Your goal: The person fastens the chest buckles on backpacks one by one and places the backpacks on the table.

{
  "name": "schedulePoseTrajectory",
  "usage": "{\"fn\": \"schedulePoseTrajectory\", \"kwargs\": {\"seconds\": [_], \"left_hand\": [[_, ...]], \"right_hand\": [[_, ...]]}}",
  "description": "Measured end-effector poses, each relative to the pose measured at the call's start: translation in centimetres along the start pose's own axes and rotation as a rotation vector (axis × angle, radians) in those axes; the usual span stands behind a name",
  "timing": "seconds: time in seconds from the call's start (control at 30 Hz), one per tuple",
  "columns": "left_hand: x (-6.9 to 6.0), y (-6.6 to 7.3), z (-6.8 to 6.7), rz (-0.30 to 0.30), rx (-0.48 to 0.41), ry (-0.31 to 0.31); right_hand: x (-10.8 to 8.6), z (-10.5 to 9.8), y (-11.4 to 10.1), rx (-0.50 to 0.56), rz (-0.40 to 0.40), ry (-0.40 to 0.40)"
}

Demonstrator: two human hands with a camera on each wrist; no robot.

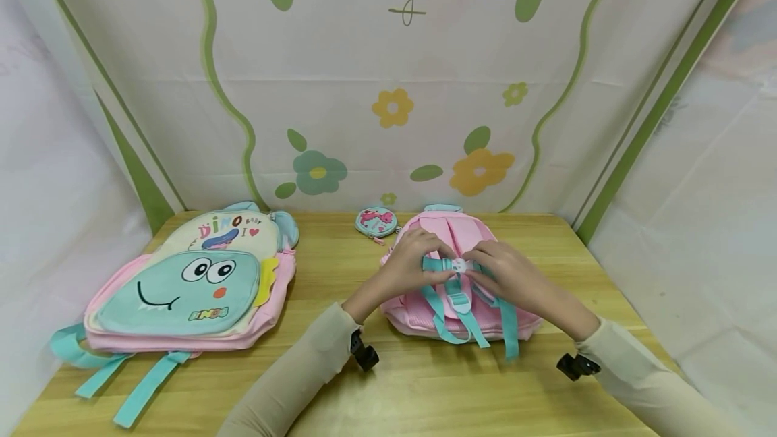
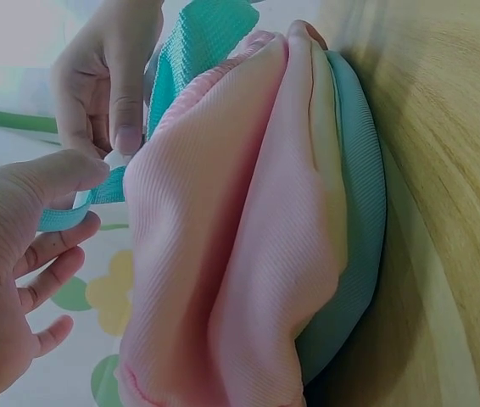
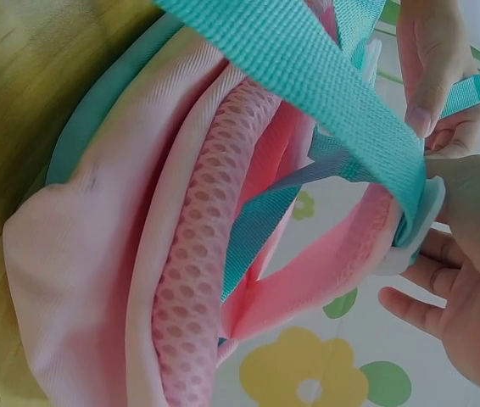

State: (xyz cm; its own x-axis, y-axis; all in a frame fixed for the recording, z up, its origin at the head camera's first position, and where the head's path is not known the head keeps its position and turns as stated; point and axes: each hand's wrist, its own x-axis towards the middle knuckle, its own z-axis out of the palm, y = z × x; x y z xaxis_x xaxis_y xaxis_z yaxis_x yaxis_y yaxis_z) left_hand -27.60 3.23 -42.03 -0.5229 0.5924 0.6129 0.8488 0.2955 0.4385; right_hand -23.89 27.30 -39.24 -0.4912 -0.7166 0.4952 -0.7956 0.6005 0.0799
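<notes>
A small pink backpack (image 1: 403, 319) lies on the table with its straps upward. Over its middle, both hands meet at a white buckle (image 1: 460, 266) on a teal chest strap (image 1: 432, 264). From the left, my left hand (image 1: 411, 263) pinches the strap beside the buckle between thumb and index finger; its other fingers spread loosely in the left wrist view. Thumb and fingers of my right hand (image 1: 510, 274) pinch the buckle's right side. Below the hands hang teal webbing straps (image 1: 510, 329) and a pale strap adjuster (image 1: 459, 302). Fingers partly hide whether the buckle halves are joined.
On the left of the wooden table (image 1: 388, 390) lies a larger backpack (image 1: 176, 292) with a dinosaur face, its teal straps (image 1: 152, 386) trailing toward the front edge. A small round pouch (image 1: 376, 221) sits beside the pink backpack. A flowered cloth (image 1: 340, 39) hangs behind.
</notes>
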Motion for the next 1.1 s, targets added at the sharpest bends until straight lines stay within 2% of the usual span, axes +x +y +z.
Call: {"fn": "schedulePoseTrajectory", "kwargs": {"seconds": [0.43, 1.1], "left_hand": [[0.06, 0.21, -0.03, -0.029, 0.023, -0.015], [-0.04, 0.27, 0.11, -0.052, 0.030, -0.004]], "right_hand": [[-0.06, 0.09, 0.59, 0.008, -0.075, 0.080], [0.07, -0.12, 0.40, 0.001, -0.057, 0.066]]}}
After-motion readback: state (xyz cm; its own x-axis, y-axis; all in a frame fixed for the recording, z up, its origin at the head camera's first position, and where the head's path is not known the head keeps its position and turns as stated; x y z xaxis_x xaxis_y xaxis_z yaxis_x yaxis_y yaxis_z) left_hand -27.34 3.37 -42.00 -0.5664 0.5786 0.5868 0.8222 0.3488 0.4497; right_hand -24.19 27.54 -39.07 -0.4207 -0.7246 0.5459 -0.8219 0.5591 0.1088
